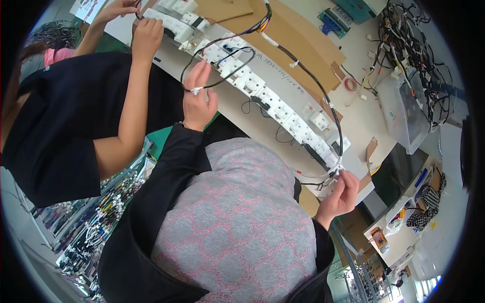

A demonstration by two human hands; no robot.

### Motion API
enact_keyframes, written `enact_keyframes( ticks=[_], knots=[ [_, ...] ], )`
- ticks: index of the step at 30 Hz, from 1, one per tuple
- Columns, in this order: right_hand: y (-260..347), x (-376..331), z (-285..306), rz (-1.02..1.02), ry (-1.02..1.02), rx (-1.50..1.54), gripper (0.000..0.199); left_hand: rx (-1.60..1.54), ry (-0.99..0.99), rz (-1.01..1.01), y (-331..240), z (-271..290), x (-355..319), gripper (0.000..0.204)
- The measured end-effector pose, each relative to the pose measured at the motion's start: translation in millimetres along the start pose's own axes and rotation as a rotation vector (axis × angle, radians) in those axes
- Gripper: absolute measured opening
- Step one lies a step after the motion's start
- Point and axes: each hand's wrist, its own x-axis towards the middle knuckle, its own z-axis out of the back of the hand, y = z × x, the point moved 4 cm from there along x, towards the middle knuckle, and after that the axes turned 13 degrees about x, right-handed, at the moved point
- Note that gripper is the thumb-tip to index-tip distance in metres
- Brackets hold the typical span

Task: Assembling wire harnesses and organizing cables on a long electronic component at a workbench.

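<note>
My left hand [198,98] is raised over the workboard and pinches a black wire loop [222,81] at a white tie. My right hand [341,192] grips the white end of the same wire harness [323,96] at the board's near right corner. The black cable runs between the two hands, arcing over a row of white fixture blocks [262,96] mounted on the board. My own grey and pink patterned top and black sleeves fill the lower middle of the view.
A co-worker in a black shirt [65,116] stands at my left, with a hand [146,35] on the fixtures at the board's far end. Brown cardboard sheets [303,45] lie behind. A clear bin [404,111] and tangled harnesses sit at the right. Cable racks [101,217] are at the lower left.
</note>
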Motion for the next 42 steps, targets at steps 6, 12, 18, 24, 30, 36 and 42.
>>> enact_keyframes(
  ticks=[6, 12, 18, 24, 30, 36, 42],
  knots=[
    [-24, -55, 22, -0.291, -0.121, -0.041, 0.012, 0.043, 0.083, -0.055, -5, -5, -4, 0.052],
    [-97, -146, 12, -0.693, -0.182, 0.103, 0.042, -0.074, 0.012, -0.051, 6, -9, 0, 0.055],
    [-71, -100, -40, -0.718, 0.13, -0.01, 0.022, -0.064, 0.32, 0.131, 33, -38, -29, 0.073],
    [-33, -81, -38, -0.534, 0.093, 0.14, 0.019, -0.018, 0.234, 0.206, 27, -28, -17, 0.033],
    [38, 28, -39, -0.311, -0.081, 0.438, 0.031, -0.72, 0.924, 0.121, -93, 10, -17, 0.027],
    [59, 85, -74, -0.424, 0.112, 0.578, 0.036, -1.059, 0.793, -0.034, -132, 3, -25, 0.027],
    [75, 52, 9, -0.252, -0.07, -0.191, 0.017, -1.261, 0.844, 0.535, -79, -11, -34, 0.038]
  ],
)
